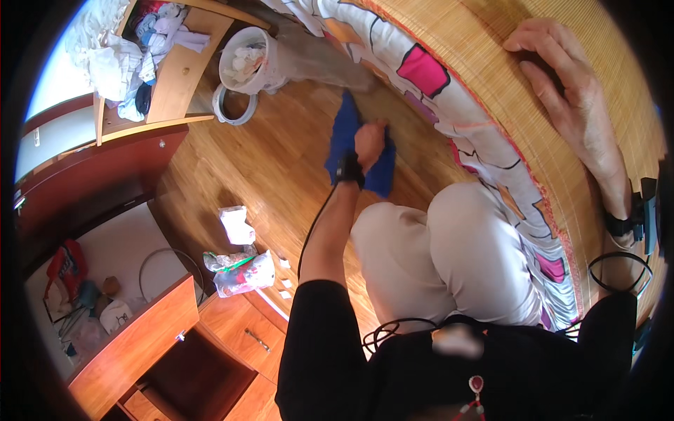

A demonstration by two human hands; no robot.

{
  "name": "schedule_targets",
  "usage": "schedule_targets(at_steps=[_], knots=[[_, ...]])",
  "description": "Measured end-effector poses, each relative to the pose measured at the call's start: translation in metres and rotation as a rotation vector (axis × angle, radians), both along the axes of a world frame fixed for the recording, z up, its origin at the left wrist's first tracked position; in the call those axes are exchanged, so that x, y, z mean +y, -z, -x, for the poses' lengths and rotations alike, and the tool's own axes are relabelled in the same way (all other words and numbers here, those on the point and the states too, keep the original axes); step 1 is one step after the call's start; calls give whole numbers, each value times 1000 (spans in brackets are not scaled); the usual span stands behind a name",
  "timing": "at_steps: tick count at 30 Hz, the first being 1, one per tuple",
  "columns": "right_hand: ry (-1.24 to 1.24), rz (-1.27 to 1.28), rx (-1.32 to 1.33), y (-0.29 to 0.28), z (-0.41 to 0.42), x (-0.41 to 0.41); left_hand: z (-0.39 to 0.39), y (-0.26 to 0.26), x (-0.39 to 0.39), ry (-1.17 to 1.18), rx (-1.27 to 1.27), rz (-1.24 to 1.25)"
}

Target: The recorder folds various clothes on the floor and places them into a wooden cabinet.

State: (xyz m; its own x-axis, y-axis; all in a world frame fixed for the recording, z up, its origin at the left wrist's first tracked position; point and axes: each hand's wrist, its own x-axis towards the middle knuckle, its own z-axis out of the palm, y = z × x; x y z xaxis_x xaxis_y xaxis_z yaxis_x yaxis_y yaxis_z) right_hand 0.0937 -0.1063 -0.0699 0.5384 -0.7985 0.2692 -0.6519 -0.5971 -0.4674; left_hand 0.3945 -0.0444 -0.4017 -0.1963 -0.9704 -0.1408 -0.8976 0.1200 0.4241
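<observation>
My left hand [369, 142] is bunched on a blue cloth [345, 126] that lies spread on the wood floor [284, 158] in front of my knees; its fingers are curled and partly hidden, and the cloth shows on both sides of it. A black strap circles that wrist. On the woven straw mat [505, 73] over the bed at the right rests my right hand [563, 79], with thumb and fingers apart and nothing between them. A patterned bed cloth [424, 71] hangs down the bed's side, to the right of the blue cloth.
Beyond the blue cloth stand a white waste bin [250, 60] with crumpled tissue and a round grey-white container [235, 105]. Plastic packets [245, 273] lie on the floor at left, by wooden drawers [258, 331]. An open drawer [184, 63] holds clothes. Black cables run along my arms.
</observation>
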Motion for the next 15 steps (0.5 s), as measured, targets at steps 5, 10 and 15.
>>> schedule_targets(at_steps=[5,10,15], knots=[[-57,76,-9,1,5,2,-9,-3,-15,4,-35,0],[-58,76,-7,4,8,1,1,6,17,124,74,-41],[-81,52,-47,3,2,2,-20,4,-32,16,-48,-3]])
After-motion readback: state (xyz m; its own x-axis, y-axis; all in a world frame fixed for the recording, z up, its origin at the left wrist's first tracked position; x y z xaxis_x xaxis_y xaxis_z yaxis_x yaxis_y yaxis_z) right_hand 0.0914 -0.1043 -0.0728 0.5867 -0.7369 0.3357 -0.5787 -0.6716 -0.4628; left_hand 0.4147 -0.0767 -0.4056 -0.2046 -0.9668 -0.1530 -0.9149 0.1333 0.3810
